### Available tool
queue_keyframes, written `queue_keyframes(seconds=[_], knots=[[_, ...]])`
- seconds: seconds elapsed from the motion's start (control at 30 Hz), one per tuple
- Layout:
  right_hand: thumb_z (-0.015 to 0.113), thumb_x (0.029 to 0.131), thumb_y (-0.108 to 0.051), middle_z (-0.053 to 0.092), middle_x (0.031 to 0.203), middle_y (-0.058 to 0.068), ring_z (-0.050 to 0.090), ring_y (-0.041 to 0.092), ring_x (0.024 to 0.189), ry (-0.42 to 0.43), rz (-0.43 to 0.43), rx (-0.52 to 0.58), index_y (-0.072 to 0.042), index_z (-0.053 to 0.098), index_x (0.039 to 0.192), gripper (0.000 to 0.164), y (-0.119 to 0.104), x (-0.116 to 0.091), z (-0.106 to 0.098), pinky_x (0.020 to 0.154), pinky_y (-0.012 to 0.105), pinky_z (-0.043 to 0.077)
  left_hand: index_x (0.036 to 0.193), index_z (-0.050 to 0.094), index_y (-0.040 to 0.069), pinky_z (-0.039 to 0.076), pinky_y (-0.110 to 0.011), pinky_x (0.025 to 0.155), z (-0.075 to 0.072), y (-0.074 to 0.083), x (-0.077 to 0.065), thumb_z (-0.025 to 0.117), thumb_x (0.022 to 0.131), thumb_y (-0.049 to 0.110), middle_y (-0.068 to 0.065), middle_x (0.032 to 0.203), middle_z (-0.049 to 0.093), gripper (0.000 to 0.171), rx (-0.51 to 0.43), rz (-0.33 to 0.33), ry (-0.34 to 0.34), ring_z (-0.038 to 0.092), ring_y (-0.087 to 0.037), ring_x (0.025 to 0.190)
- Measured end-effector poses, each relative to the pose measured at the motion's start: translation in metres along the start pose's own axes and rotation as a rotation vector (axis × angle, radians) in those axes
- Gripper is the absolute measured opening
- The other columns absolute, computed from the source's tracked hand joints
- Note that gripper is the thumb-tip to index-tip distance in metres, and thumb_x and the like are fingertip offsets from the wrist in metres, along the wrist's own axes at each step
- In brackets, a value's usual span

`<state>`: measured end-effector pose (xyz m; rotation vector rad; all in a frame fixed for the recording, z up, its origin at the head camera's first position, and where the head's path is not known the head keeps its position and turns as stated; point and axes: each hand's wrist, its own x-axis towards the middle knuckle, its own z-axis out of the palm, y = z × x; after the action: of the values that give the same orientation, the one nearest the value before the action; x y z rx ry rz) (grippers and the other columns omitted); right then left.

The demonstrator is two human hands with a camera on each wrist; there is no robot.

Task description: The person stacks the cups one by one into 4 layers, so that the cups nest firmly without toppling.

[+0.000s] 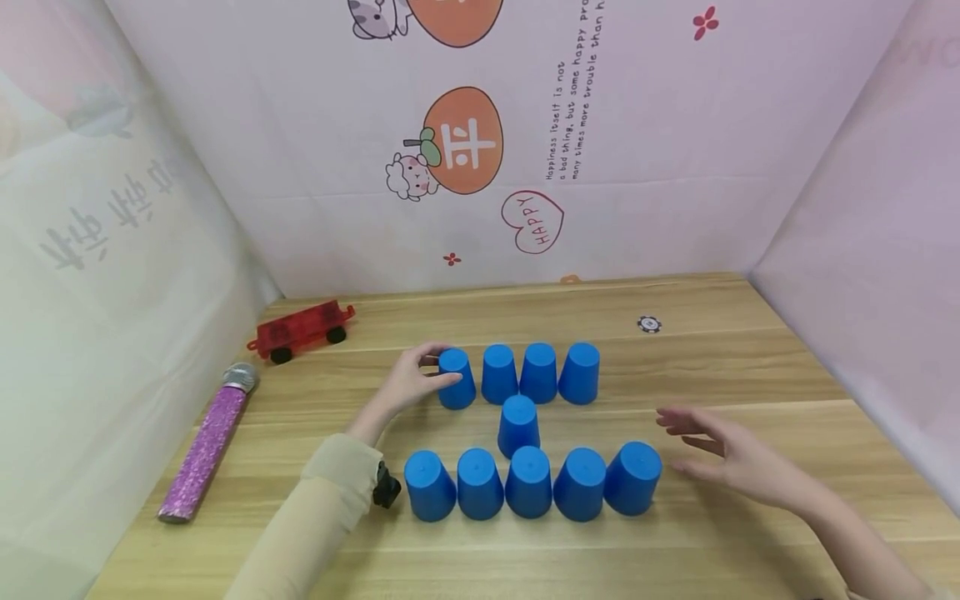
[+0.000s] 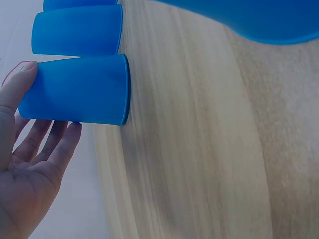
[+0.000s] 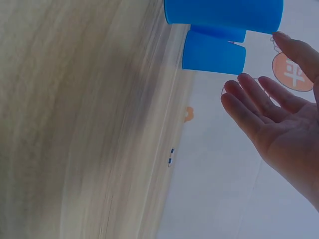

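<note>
My left hand (image 1: pixel 414 379) holds the blue cup (image 1: pixel 457 385) at the left end of the back row, thumb on one side and fingers on the other. The left wrist view shows this cup (image 2: pixel 75 89) with the thumb at its narrow end. Several upside-down blue cups make up that row, including a right-end cup (image 1: pixel 580 375). One cup (image 1: pixel 519 429) stands alone between the rows. A front row of several more ends at a slightly tilted-looking cup (image 1: pixel 633 479). To the right of it, my right hand (image 1: pixel 738 458) hovers with fingers spread, holding nothing.
A red toy wagon (image 1: pixel 302 327) and a glittery purple microphone (image 1: pixel 206 450) lie on the left of the wooden table (image 1: pixel 750 350). Toward the back right is a poker chip (image 1: pixel 649 324). Printed white cloth (image 1: pixel 637 167) walls the table at the back and sides.
</note>
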<state>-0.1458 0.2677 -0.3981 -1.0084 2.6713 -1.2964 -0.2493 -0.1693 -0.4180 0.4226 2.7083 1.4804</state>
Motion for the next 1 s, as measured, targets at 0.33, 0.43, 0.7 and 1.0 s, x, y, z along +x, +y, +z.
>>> queue_keyframes(seconds=[0.33,0.43,0.7,1.0], knots=[[0.074,0.080,-0.012,0.050,0.125,-0.026,0.052,-0.010,0.110,-0.032,0.032,0.009,-0.006,0.048,0.131,0.058,-0.008,-0.004,0.013,0.086,0.012,0.049,0.125,0.057,0.012,0.049,-0.048,0.095,0.004,0.000,0.004,0.073,0.082,0.025,-0.010,0.124,0.060,0.047,0.004,0.016,-0.005,0.059,-0.030,0.112],[0.074,0.079,-0.012,0.051,0.124,-0.025,0.053,-0.009,0.110,-0.032,0.026,0.019,-0.005,0.049,0.131,0.058,-0.008,-0.005,0.016,0.086,0.013,0.049,0.125,0.057,0.011,0.049,-0.049,0.095,0.004,0.001,0.003,0.073,0.082,0.025,-0.011,0.125,0.060,0.048,-0.003,0.021,-0.007,0.058,-0.031,0.112],[0.074,0.079,-0.012,0.061,0.122,0.002,0.051,-0.011,0.108,-0.036,0.037,0.044,-0.002,0.049,0.129,0.057,-0.010,-0.006,0.020,0.086,0.013,0.049,0.126,0.056,0.009,0.048,-0.049,0.096,0.006,0.002,0.006,0.073,0.082,0.024,-0.012,0.126,0.059,0.049,-0.003,0.026,-0.011,0.058,-0.031,0.112],[0.072,0.082,-0.014,0.058,0.121,0.022,0.050,-0.013,0.108,-0.075,0.068,0.109,0.002,0.049,0.128,0.053,-0.014,0.000,0.025,0.085,0.011,0.048,0.128,0.054,0.009,0.049,-0.047,0.096,0.004,0.001,0.004,0.073,0.083,0.024,-0.012,0.127,0.058,0.051,0.001,0.021,-0.010,0.058,-0.031,0.113]])
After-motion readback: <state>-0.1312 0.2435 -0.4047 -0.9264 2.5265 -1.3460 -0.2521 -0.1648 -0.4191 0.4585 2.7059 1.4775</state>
